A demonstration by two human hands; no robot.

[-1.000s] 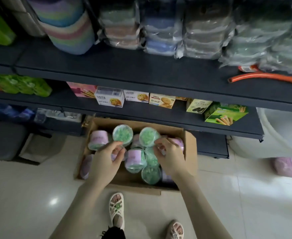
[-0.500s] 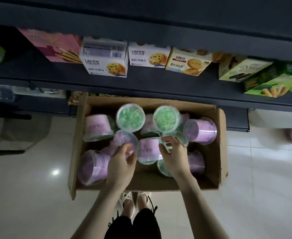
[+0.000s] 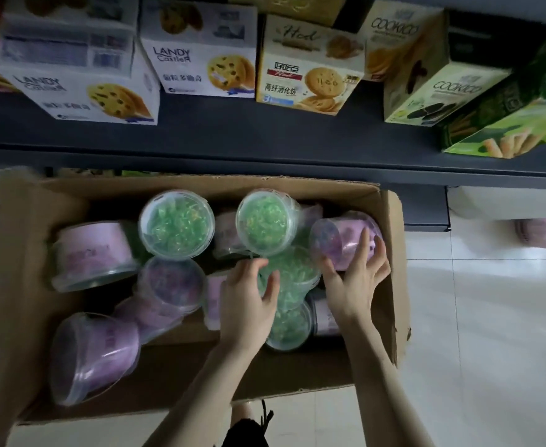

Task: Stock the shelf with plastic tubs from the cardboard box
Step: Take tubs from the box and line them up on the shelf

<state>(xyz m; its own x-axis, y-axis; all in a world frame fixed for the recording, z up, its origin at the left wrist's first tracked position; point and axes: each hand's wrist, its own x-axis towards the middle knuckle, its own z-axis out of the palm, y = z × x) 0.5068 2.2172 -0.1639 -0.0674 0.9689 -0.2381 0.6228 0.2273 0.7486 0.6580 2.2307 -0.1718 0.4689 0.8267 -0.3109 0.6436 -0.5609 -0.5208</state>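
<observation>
An open cardboard box (image 3: 391, 285) on the floor holds several clear plastic tubs, some with green filling, some with purple. My right hand (image 3: 352, 285) wraps its fingers round a purple tub (image 3: 339, 237) lying on its side at the box's right end. My left hand (image 3: 249, 298) reaches over a green tub (image 3: 292, 275) in the middle of the box, fingers spread and curved around its left side. Two green tubs (image 3: 176, 225) (image 3: 263, 222) stand upright behind. The dark shelf (image 3: 265, 133) runs above the box.
Biscuit boxes line the shelf: two white Landy boxes (image 3: 197, 59), a yellow one (image 3: 307, 75), green Cookico boxes (image 3: 426, 88). A strip of bare shelf lies in front of them. White tiled floor (image 3: 491, 317) lies to the right; a pink object (image 3: 545, 230) sits at the far right.
The camera has dropped closer to the box. My right hand moved right onto the purple tub at the box's end; my left hand shifted right from a purple tub to the green one.
</observation>
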